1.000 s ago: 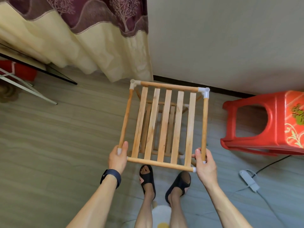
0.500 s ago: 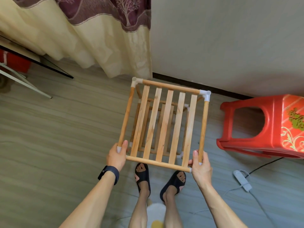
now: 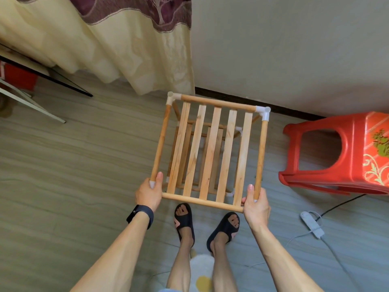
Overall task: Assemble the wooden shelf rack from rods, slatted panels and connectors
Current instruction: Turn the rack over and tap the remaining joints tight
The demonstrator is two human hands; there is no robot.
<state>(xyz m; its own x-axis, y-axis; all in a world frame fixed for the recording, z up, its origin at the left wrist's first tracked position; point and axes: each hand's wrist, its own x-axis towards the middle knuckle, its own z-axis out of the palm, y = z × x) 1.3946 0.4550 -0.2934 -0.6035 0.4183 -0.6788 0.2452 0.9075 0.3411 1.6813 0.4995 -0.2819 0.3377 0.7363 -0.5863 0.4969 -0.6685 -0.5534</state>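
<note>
Looking down from head height: two bare legs in dark open-toed sandals point(image 3: 184, 218) stand on a grey wood-grain floor point(image 3: 73, 165), with the edge of a white mat with a yellow spot point(image 3: 201, 268) just behind the feet. Both forearms reach forward, and a dark wristband point(image 3: 141, 214) sits on the left wrist. The left hand point(image 3: 149, 191) grasps the near left corner of a wooden rack point(image 3: 210, 152), its thumb lying up along the left side rod over a white corner connector point(image 3: 152, 183). The right hand point(image 3: 255, 204) grasps the near right corner the same way, thumb up along the right side rod. The rack is directly in front of the feet, seen from above. Its top is a square of round rods around a panel of five flat slats. Through the gaps a lower slatted shelf point(image 3: 212, 142) shows beneath. Whether the rack's base touches the floor cannot be seen. To the right, a white power strip point(image 3: 311, 224) with cables lies on the floor, and beyond it a red plastic stool point(image 3: 347, 152) lies on its side. At the far left are a slanted white metal leg point(image 3: 31, 104) and a red object point(image 3: 19, 76). Behind the rack, a cream and maroon curtain point(image 3: 126, 49) hangs beside a plain pale wall point(image 3: 284, 49) with a dark baseboard point(image 3: 231, 99).
</note>
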